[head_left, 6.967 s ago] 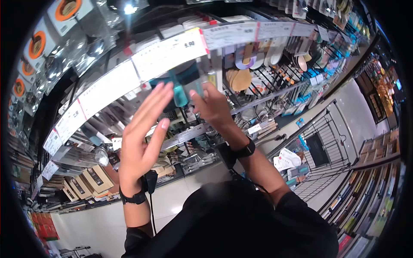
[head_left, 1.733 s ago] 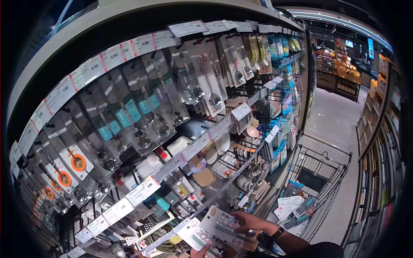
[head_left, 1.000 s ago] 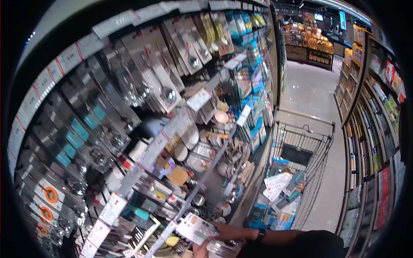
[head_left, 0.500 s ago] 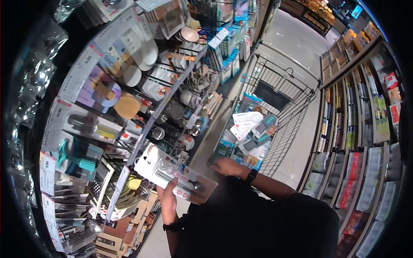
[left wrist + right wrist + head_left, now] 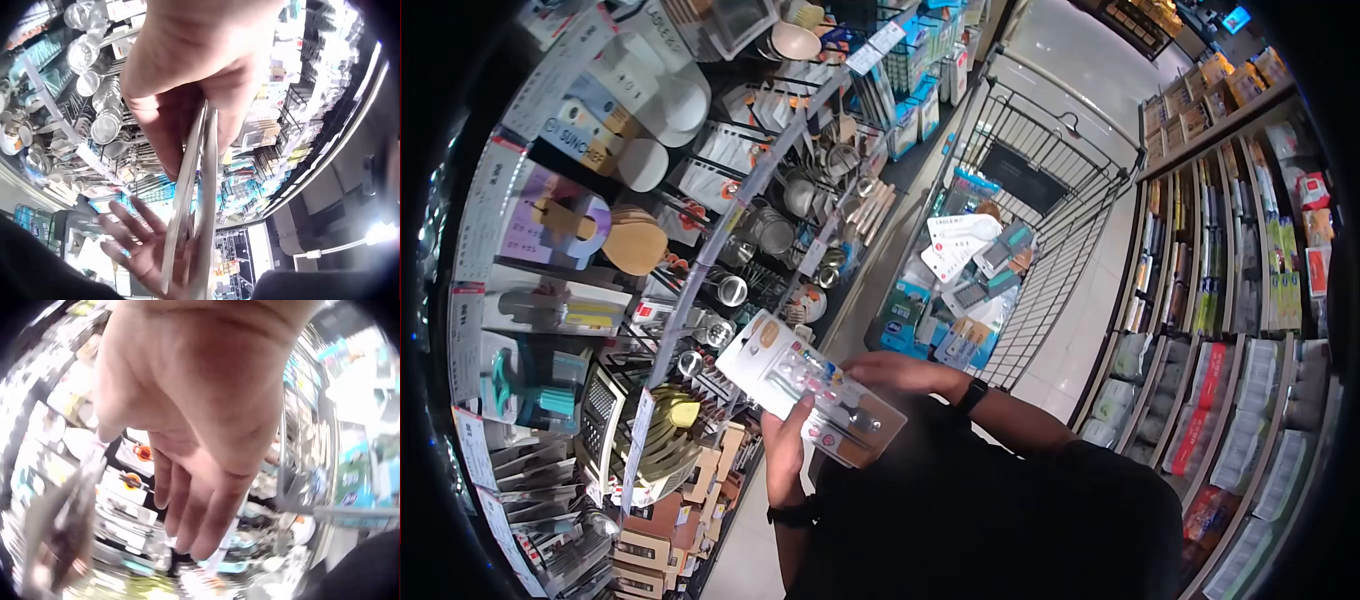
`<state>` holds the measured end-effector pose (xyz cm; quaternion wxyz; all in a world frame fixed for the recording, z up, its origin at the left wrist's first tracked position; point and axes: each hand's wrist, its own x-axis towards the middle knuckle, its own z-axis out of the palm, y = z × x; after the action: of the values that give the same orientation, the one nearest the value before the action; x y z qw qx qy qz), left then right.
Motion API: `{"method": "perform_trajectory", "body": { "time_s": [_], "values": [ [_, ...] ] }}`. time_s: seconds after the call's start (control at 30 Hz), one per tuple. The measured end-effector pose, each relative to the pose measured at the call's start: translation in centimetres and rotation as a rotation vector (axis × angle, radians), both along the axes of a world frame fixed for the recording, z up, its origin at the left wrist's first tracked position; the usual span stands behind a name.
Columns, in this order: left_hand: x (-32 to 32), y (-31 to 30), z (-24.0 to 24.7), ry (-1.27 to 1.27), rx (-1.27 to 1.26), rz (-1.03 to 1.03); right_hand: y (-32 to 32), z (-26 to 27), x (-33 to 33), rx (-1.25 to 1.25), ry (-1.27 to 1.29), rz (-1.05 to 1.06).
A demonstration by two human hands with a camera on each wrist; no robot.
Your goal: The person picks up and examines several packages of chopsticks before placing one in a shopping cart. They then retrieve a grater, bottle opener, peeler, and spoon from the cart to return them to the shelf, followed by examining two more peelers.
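Observation:
My left hand (image 5: pixel 785 450) grips two carded blister packs (image 5: pixel 820 395) at their near long edge, thumb on the upper face. The upper pack has a white and brown card with a spoon and colourful cartoon prints under clear plastic. In the left wrist view the packs (image 5: pixel 209 187) appear edge-on, lying nearly together between thumb and fingers. My right hand (image 5: pixel 895 372) is just beyond the packs' far edge. The right wrist view shows the right hand (image 5: pixel 194 444) with fingers extended and slightly bent, nothing in them, the packs blurred to its left.
A wire shopping cart (image 5: pixel 1055 290) stands ahead on the right, holding a white ladle card (image 5: pixel 960 240), grey-teal packs (image 5: pixel 990 275) and blue packages (image 5: pixel 905 320). Shelves of hanging kitchen tools (image 5: pixel 635 240) line the left. More shelving (image 5: pixel 1200 400) runs along the right.
Earlier, both hands held the packs low by the shelf. Half a second ago the right hand was out beside the cart; now it is back near the packs in the left hand. The view has tilted down.

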<state>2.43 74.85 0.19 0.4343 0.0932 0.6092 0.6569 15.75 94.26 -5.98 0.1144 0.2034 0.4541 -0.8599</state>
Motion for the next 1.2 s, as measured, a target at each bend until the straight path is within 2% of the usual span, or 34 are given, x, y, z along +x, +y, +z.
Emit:
{"method": "perform_trajectory", "body": {
  "time_s": [0.03,0.07,0.13,0.17,0.23,0.3,0.33,0.4,0.47,0.5,0.57,0.63,0.7,0.87,0.97,1.03,1.13,1.2],
  "values": [
    [0.3,0.3,-0.1,-0.007,-0.011,-0.009,0.1,1.8,-0.3,0.145,0.098,0.043],
    [0.5,0.7,-0.2,0.063,-0.106,-0.138,0.1,2.5,-0.4,0.290,0.193,0.085],
    [0.1,1.7,0.1,0.136,-0.240,-0.430,0.0,1.6,-0.2,0.254,0.162,0.000],
    [0.3,2.2,-0.3,0.130,-0.247,-0.440,0.1,1.2,-0.1,0.230,0.142,-0.076],
    [0.6,3.4,-0.7,0.176,-0.124,-0.379,2.5,1.2,1.2,0.168,0.054,-0.065],
    [1.0,4.1,0.0,0.217,-0.041,-0.392,5.7,1.1,3.3,0.350,0.051,-0.355],
    [1.0,4.1,0.0,0.222,-0.065,-0.405,8.3,1.1,4.6,0.425,0.043,-0.394],
    [1.0,3.6,-0.5,0.190,-0.088,-0.422,12.7,-2.0,7.8,0.536,-0.061,-0.598],
    [0.7,2.4,-1.7,0.166,-0.111,-0.436,16.5,-6.5,10.8,0.875,-0.158,-0.639],
    [0.6,1.9,-2.1,0.143,-0.132,-0.447,18.3,-9.0,12.7,1.048,-0.437,-0.429],
    [0.7,1.8,-1.9,0.124,-0.165,-0.436,18.9,-12.5,14.1,1.184,-0.733,-0.194],
    [0.7,1.7,-1.9,0.122,-0.201,-0.417,17.6,-18.0,15.9,1.217,-0.725,-0.101],
    [0.8,1.9,-1.6,0.112,-0.219,-0.411,16.0,-19.7,15.9,1.225,-0.726,0.049],
    [1.2,2.4,-2.1,0.062,-0.253,-0.404,12.3,-21.7,14.0,1.150,-0.708,0.074],
    [1.6,2.8,-1.7,0.009,-0.269,-0.382,12.7,-24.9,13.4,1.097,-0.629,0.107],
    [1.6,2.6,-2.3,0.014,-0.273,-0.399,13.0,-25.3,12.9,1.090,-0.618,0.073],
    [1.3,2.3,-3.2,0.019,-0.289,-0.412,13.2,-27.0,13.1,1.012,-0.614,0.159],
    [1.2,2.3,-3.2,0.017,-0.309,-0.407,13.0,-27.9,13.0,0.951,-0.524,0.045]
  ]
}}
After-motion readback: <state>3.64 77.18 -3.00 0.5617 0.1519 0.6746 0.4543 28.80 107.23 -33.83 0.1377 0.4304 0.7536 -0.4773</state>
